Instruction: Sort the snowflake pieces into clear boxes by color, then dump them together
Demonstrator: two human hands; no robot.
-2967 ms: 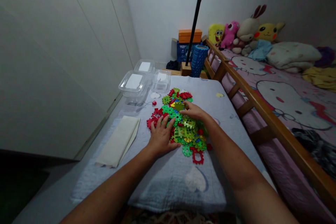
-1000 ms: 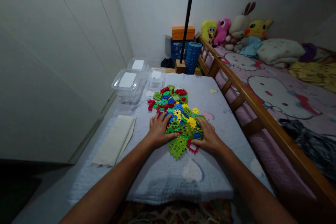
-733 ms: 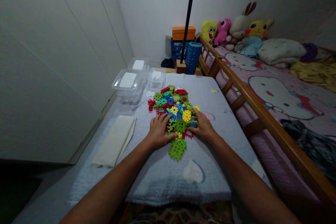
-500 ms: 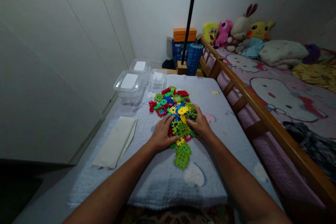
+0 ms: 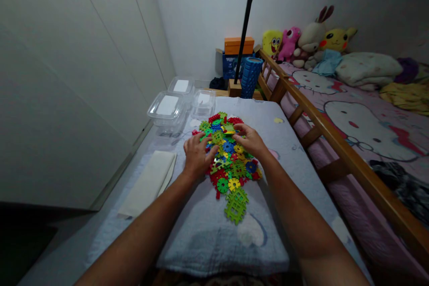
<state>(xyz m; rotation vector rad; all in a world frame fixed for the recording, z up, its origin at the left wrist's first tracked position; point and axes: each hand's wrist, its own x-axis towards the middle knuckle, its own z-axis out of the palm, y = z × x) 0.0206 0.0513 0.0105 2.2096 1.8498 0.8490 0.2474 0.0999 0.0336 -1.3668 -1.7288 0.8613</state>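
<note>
A heap of plastic building pieces in green, red, blue and yellow lies on the cloth, made up of round notched discs and square lattice plates. My left hand rests at the heap's left side, fingers spread over its edge pieces. At the upper right, my right hand has its thumb and fingers apart, their tips beside a tilted yellow piece. Two overlapping green lattice plates stick out at the near end. Pieces under my fingers are partly hidden.
Clear lidded plastic boxes with white labels stand at the back left. A folded pale cloth lies left of my left arm. Rightward runs a wooden bed rail; a black pole and blue roller stand behind.
Both hands have moved away from me over the heap, the left also shifting leftward. The pieces are spread wider, and more discs show at the near end. The view has shifted slightly.
</note>
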